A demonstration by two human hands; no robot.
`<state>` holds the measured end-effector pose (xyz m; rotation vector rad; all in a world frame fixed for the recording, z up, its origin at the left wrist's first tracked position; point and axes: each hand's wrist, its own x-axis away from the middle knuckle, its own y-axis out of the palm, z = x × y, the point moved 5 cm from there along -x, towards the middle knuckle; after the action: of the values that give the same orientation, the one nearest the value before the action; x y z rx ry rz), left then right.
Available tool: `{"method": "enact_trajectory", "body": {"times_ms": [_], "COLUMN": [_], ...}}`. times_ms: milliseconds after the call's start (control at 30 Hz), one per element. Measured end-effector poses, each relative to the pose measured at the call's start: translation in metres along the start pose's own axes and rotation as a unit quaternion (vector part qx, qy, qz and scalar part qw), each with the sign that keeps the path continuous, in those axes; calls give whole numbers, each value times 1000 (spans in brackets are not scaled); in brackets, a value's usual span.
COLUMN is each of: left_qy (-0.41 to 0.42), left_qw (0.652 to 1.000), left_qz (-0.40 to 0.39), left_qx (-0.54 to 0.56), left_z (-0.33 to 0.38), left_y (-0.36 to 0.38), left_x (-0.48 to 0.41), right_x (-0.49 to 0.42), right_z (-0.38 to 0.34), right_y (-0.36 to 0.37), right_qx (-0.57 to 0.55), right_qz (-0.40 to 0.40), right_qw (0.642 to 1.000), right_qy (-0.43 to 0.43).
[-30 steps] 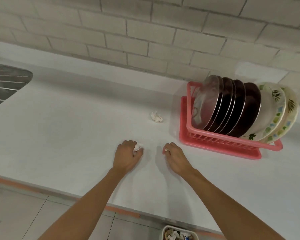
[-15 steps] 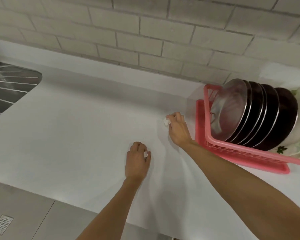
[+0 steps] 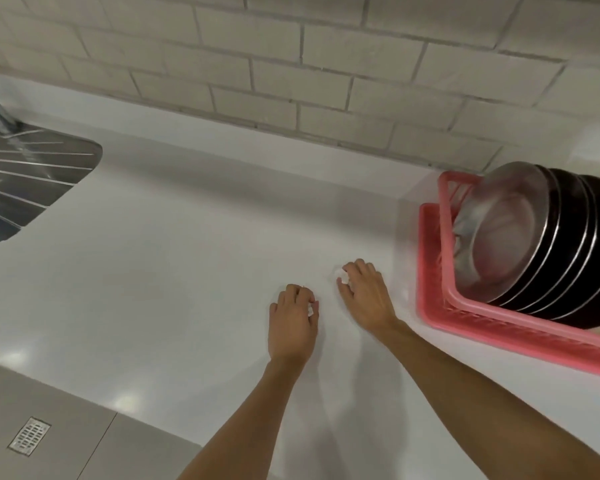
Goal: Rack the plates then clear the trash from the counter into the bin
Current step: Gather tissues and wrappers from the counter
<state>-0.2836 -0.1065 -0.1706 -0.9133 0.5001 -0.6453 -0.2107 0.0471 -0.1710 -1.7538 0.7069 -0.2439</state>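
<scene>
Plates (image 3: 548,244) racked at 3 o'clock. Your left hand (image 3: 293,323) and right hand (image 3: 366,296) each pinch a paper scrap (image 3: 340,276); binning remains.

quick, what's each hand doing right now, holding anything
Left hand: closed on a small white paper scrap.
Right hand: fingers curled around a white paper scrap on the counter.
</scene>
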Motion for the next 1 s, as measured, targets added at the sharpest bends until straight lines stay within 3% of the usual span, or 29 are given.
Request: {"method": "enact_trajectory", "body": {"times_ms": [133,267,567,733,1000], "left_qy": [-7,-26,-44,-24,-61], "left_qw": [1000,998,993,993,979], "left_qz": [-5,-17,2,5,27], "left_qx": [12,63,111,117,193], "left_z": [-1,-2,-2,1,-3], "left_y": [2,3,1,-3,-10], "left_x": [-5,-5,-3,-3,18], "right_x": [24,40,74,99,154], "right_z": [-8,-4,-2,-4,8], "right_y": [-4,-10,-12,-22,-38], "right_qx": [-88,-218,-284,-347,-411], "right_qz": [11,54,91,127,156], "right_qw": [996,964,943,911,857], "right_qy": [26,140,148,181,268]}}
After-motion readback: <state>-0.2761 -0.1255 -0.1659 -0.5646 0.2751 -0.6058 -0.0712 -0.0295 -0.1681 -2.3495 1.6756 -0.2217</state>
